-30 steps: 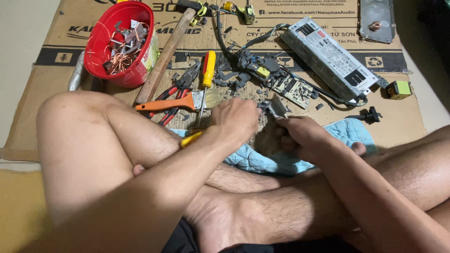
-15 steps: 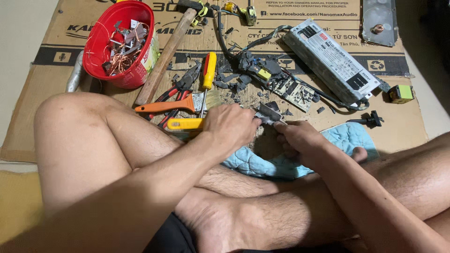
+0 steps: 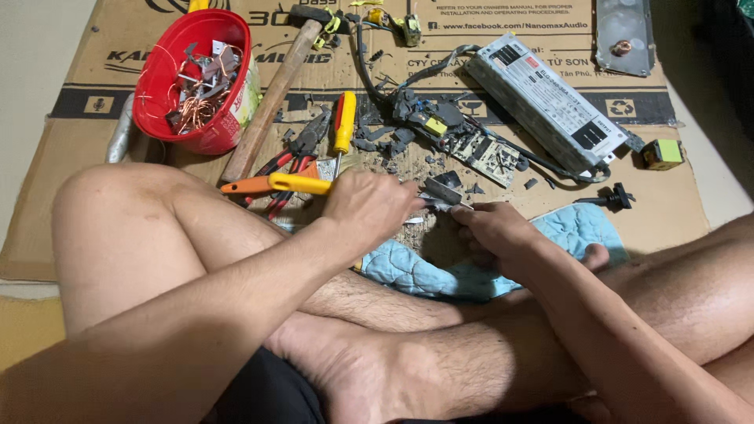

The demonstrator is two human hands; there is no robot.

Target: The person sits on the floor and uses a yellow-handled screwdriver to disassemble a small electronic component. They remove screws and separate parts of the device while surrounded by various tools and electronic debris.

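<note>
My left hand [image 3: 367,208] grips a tool with a yellow handle [image 3: 302,184], its metal tip pointing right toward a small dark metal part [image 3: 440,192]. My right hand [image 3: 493,230] pinches that part from the right, just above a light blue quilted cloth [image 3: 440,267]. Both hands meet over my crossed legs, at the near edge of a flat cardboard sheet [image 3: 699,196]. How the tool tip meets the part is hidden by my fingers.
A red bowl [image 3: 196,78] of copper wire and metal scraps sits far left. A wooden-handled hammer [image 3: 271,102], pliers [image 3: 287,157], a yellow-and-red screwdriver [image 3: 343,126], a broken circuit board [image 3: 471,145], a silver power supply box [image 3: 550,98] and a small yellow-green block [image 3: 662,154] lie on the cardboard.
My left hand has turned so the yellow handle now sticks out to the left above my knee. Both hands stay together on the small part.
</note>
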